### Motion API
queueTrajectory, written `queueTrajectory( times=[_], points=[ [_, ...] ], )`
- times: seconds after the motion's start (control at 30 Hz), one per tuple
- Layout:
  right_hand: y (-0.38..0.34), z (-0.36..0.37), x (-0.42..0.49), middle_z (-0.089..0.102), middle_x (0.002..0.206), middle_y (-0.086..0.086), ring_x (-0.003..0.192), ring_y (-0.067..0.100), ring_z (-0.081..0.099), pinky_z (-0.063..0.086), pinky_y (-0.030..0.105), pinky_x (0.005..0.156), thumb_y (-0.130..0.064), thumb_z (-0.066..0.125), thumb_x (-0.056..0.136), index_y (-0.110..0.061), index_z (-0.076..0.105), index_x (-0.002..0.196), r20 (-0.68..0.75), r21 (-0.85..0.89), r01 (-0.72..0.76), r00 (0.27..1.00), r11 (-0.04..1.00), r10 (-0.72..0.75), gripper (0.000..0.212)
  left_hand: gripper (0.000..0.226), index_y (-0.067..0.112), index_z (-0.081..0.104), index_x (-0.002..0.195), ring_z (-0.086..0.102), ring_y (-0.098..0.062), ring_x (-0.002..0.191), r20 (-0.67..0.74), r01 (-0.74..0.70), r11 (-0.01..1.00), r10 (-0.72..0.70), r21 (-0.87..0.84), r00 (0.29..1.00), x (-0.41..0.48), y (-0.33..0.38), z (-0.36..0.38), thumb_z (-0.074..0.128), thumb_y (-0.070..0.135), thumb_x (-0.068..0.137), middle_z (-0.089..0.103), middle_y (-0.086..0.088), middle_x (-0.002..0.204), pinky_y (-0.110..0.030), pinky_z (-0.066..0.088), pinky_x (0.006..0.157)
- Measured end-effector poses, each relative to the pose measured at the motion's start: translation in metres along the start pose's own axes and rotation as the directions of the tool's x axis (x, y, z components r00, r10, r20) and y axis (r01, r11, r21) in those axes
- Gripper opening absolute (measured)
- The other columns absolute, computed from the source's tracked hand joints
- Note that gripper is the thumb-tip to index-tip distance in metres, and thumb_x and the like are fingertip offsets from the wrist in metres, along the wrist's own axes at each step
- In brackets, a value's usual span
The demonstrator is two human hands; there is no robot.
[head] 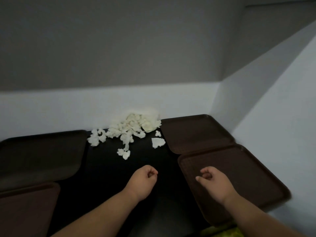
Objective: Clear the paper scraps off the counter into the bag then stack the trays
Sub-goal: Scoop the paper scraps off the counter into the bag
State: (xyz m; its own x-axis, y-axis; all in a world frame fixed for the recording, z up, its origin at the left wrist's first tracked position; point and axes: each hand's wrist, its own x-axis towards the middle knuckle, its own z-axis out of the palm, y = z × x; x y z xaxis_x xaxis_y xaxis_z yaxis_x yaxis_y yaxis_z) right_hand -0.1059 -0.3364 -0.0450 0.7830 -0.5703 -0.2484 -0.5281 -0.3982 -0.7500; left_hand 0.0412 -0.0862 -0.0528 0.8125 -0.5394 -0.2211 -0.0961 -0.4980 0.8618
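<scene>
A heap of white paper scraps (pixel 130 130) lies against the back wall on the black counter (pixel 119 170), with loose pieces trailing forward, such as one flat scrap (pixel 158 142). Brown trays flank it: one at far right (pixel 196 132), one at near right (pixel 239 178), one at far left (pixel 41 154), one at near left (pixel 25 211). My left hand (pixel 145 178) hovers over the counter's middle with curled fingers, holding nothing. My right hand (pixel 212 178) hangs over the near right tray, fingers loosely curled and empty. A bit of yellow-green, perhaps the bag (pixel 225 232), shows at the bottom edge.
A pale wall rises right behind the counter and turns forward on the right, close beside the two right trays. The near right tray juts past the counter's right edge.
</scene>
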Motion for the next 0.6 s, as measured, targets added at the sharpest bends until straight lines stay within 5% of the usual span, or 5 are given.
queueTrajectory(
  times=[0.13, 0.37, 0.47, 0.6],
  points=[
    [-0.027, 0.049, 0.013, 0.052, 0.122, -0.007, 0.106, 0.006, 0.056, 0.048, 0.023, 0.093, -0.038, 0.079, 0.08, -0.03, 0.056, 0.126, 0.122, -0.102, 0.018, 0.992, 0.995, -0.006, 0.052, 0.021, 0.032, 0.061, 0.113, 0.065, -0.008, 0.095, -0.069, 0.103, 0.99, -0.097, 0.1, 0.993, 0.006, -0.055, -0.047, 0.063, 0.027, 0.092, 0.066, 0.004, 0.109, -0.031, 0.056, 0.088],
    [-0.061, 0.103, 0.045, 0.026, 0.15, -0.005, 0.129, 0.011, 0.043, 0.038, 0.03, 0.112, -0.041, 0.079, 0.077, -0.033, 0.029, 0.15, 0.209, -0.202, 0.059, 0.978, 0.978, -0.016, 0.089, 0.09, 0.035, 0.018, 0.156, 0.023, -0.024, 0.147, -0.163, 0.248, 0.923, -0.208, 0.293, 0.965, 0.017, -0.111, -0.087, 0.069, 0.049, 0.084, 0.024, -0.002, 0.16, -0.04, 0.029, 0.12],
    [-0.074, 0.116, 0.073, 0.018, 0.153, -0.004, 0.127, 0.016, 0.048, 0.044, 0.036, 0.109, -0.037, 0.081, 0.076, -0.034, 0.022, 0.153, 0.192, -0.205, 0.082, 0.98, 0.975, -0.042, 0.097, 0.102, 0.038, 0.002, 0.157, 0.0, -0.025, 0.153, -0.153, 0.237, 0.902, -0.193, 0.362, 0.969, 0.035, -0.107, -0.081, 0.07, 0.052, 0.082, 0.001, -0.004, 0.166, -0.058, 0.015, 0.12],
    [-0.094, 0.136, 0.112, 0.002, 0.16, -0.001, 0.144, 0.024, 0.03, 0.035, 0.037, 0.116, -0.032, 0.082, 0.077, -0.032, 0.018, 0.154, 0.155, -0.211, 0.12, 0.984, 0.97, -0.088, 0.1, 0.113, 0.047, -0.015, 0.152, -0.019, -0.026, 0.151, -0.139, 0.244, 0.865, -0.203, 0.438, 0.969, 0.079, -0.086, -0.072, 0.071, 0.056, 0.08, -0.024, 0.001, 0.163, -0.075, 0.011, 0.11]
  ],
)
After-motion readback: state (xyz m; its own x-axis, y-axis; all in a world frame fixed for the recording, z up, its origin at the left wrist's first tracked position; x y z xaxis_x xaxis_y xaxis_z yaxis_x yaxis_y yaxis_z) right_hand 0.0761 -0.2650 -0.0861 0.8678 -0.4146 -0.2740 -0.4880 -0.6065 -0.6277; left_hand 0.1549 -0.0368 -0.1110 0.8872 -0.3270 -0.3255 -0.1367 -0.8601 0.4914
